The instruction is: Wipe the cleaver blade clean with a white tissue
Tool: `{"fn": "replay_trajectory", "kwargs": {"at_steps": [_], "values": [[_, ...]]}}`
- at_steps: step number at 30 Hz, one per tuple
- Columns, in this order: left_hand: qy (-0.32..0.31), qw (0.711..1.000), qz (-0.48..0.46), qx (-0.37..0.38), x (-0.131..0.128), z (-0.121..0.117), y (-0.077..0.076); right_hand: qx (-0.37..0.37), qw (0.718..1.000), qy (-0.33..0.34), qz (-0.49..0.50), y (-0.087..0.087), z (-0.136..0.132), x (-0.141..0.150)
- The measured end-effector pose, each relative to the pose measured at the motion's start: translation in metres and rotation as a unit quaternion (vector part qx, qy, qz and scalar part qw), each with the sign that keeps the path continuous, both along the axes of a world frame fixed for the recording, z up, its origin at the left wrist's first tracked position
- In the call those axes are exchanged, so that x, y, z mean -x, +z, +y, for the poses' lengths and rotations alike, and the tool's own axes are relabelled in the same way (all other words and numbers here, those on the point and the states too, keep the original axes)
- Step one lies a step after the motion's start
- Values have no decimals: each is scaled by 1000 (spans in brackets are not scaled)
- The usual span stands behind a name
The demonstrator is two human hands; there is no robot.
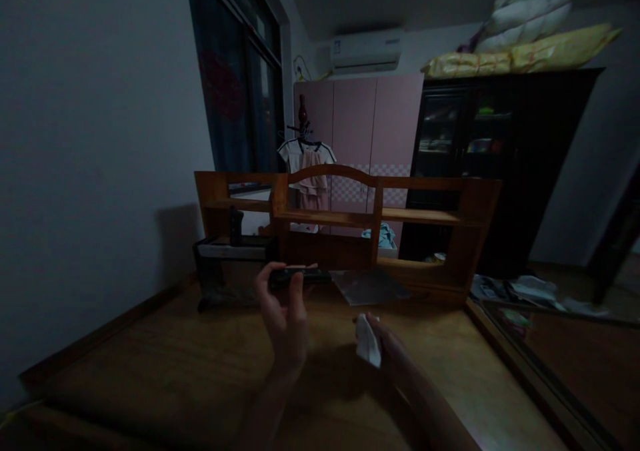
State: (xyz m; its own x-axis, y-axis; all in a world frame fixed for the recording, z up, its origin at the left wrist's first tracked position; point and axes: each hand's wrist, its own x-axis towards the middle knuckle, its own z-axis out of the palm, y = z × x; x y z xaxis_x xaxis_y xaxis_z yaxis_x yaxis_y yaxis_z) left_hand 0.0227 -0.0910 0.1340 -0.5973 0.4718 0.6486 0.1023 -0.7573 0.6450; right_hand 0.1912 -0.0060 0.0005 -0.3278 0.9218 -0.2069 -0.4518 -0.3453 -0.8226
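Note:
In the dim room my left hand [286, 321] is raised above the wooden desk, its fingers wrapped round the black handle of a cleaver [371, 286]. The broad grey blade points to the right and lies nearly level. Lower and to the right, my right hand [387, 343] is closed on a folded white cloth [368, 342], which could also be a tissue. A gap separates the cloth from the blade. The fingertips behind the cloth are partly hidden.
A wooden shelf unit [330, 219] stands along the desk's far edge. At its left is a dark rack [235, 248] with a black-handled object upright in it. A wall [100, 171] borders the left side. Papers [530, 291] lie beyond the right edge.

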Motion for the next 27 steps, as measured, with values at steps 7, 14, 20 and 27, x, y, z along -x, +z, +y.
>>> {"fn": "replay_trajectory", "kwargs": {"at_steps": [7, 14, 20, 27], "values": [[32, 999, 11, 41, -29, -33, -53, -19, 992, -23, 119, 8, -2, -9], [-60, 987, -9, 148, -16, -19, -90, -50, 973, 29, 224, 14, 5, -24], [-185, 915, 94, 347, 17, 3, -108, -22, 978, 24, 206, 3, 12, -33], [-490, 734, 6, 471, 20, 37, -122, -2, 986, 33, 163, 3, 16, -41]]}}
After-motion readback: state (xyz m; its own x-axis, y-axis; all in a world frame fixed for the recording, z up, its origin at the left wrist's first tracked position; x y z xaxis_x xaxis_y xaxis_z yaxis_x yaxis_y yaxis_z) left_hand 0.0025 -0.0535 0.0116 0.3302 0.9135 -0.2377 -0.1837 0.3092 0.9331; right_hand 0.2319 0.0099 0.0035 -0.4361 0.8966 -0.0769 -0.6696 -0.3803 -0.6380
